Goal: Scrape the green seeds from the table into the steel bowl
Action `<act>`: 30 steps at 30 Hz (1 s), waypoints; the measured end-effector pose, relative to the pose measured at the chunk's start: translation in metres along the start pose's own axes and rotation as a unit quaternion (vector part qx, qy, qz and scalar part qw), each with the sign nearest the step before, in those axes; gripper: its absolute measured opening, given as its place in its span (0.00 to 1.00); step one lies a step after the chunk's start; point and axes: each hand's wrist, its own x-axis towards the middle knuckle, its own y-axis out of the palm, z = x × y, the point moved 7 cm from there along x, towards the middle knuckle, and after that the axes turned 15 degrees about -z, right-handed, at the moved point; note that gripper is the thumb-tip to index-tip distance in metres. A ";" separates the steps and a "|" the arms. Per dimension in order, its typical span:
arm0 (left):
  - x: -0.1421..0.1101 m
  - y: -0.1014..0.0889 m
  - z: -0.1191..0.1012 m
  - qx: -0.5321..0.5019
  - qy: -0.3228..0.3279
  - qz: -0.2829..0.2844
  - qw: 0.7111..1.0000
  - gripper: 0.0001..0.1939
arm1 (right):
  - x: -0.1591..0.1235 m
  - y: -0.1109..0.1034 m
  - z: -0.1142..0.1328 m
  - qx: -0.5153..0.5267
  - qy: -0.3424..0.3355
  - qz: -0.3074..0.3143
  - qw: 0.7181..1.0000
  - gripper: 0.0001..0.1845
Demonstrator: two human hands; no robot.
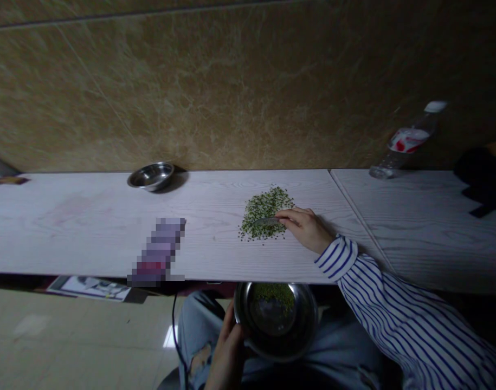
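Small green beans (pixel 268 203), seemingly mung beans, lie spread in a loose patch on the white wood-grain table (pixel 215 254). My right hand (pixel 307 227) is closed on a slim grey metal utensil (pixel 266 221), which looks like a spoon, low over the right side of the patch. Below the table's front edge, my left hand (pixel 228 346) grips the left rim of a steel bowl (pixel 307 336), held above my lap. Inside that bowl, more green beans (pixel 274 294) gather toward the far side. Most of my left fingers are hidden by the bowl.
A smaller steel bowl (pixel 152 177) stands against the wall at the back left. A blurred-out purplish item (pixel 160 249) lies near the front edge. At the back right, a clear plastic bottle (pixel 406 141) leans by the wall, left of a dark object (pixel 483 176).
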 end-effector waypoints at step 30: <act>0.002 0.001 -0.003 0.001 0.009 0.018 1.000 0.40 | -0.039 -0.013 0.034 -0.041 -0.048 0.004 0.998 0.14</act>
